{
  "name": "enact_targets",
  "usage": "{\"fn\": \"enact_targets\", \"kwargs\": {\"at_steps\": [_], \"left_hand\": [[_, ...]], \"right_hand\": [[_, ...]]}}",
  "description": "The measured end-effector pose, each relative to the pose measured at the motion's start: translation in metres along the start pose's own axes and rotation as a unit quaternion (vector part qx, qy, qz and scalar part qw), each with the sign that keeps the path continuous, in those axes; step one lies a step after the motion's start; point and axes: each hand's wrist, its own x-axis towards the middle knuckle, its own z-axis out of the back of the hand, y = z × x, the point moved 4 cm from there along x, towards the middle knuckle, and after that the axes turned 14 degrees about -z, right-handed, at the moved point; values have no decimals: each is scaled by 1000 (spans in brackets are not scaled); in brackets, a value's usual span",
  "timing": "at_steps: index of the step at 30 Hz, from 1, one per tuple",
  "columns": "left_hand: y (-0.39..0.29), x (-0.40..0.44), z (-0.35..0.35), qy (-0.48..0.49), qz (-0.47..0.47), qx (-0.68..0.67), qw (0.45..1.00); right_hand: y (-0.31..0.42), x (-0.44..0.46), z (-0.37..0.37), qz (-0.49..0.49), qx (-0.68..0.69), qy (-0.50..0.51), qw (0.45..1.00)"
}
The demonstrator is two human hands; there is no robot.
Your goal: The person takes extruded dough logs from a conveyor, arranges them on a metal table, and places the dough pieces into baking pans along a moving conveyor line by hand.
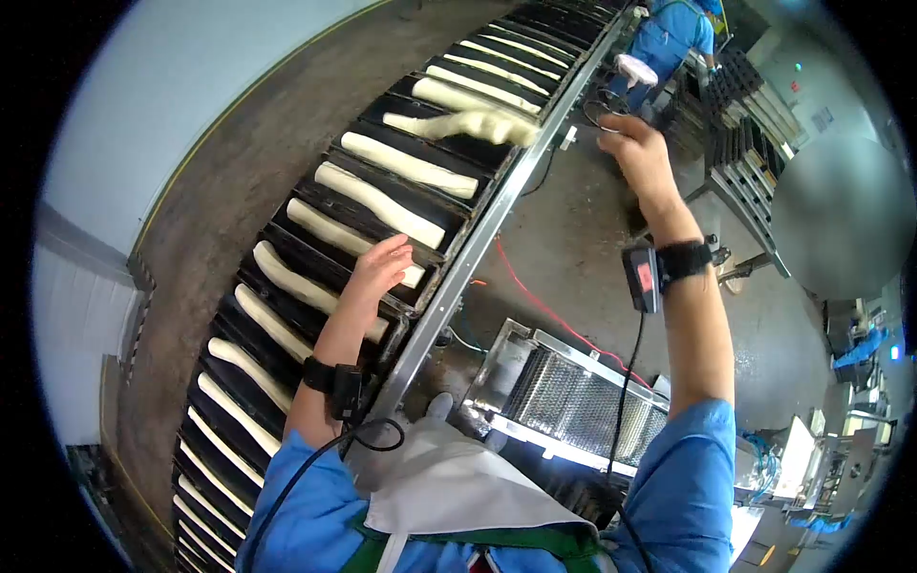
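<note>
Long pale dough strips [377, 202] lie one per slot in black trays [449, 215] on a conveyor running from lower left to upper right. My left hand [382, 267] is over the near end of one strip, fingers stretched out and grasping nothing; whether it touches the dough I cannot tell. Out past the conveyor's metal edge, my right hand [635, 153] is raised, its fingers curled in with nothing visible in them. To its left, a lumpy, twisted dough piece [468, 124] lies across a tray, its right end blurred.
The metal conveyor rail [506, 196] runs along my side. A metal frame with a mesh belt [583, 396] stands below my arms. A co-worker in blue [669, 43] is at the upper right, near a stool [635, 70] and stacked black trays [750, 105]. A red hose [544, 306] crosses the floor.
</note>
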Motion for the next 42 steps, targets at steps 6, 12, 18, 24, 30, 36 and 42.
{"fn": "enact_targets", "kwargs": {"at_steps": [6, 12, 18, 24, 30, 36, 42], "left_hand": [[10, 49, 21, -39, -22, -68, 997], [26, 101, -16, 2, -19, -14, 1000], [52, 117, -58, 70, -69, 66, 993], [93, 132, -52, 160, -181, 253, 937], [73, 104, -42, 120, -259, 544, 789], [59, 46, -38, 115, -308, 624, 709], [57, 24, -60, 97, -212, 693, 682]], "right_hand": [[-112, -84, -9, -47, -52, 69, 995], [-245, -239, 30, -324, -7, 86, 942], [-318, -406, 64, -428, -107, -12, 898], [-315, -503, 51, -549, 67, -96, 828], [-325, -530, 50, -557, 141, -104, 812], [-368, -560, 69, -529, 161, -120, 825], [-363, -559, 79, -594, 219, -116, 765]]}}
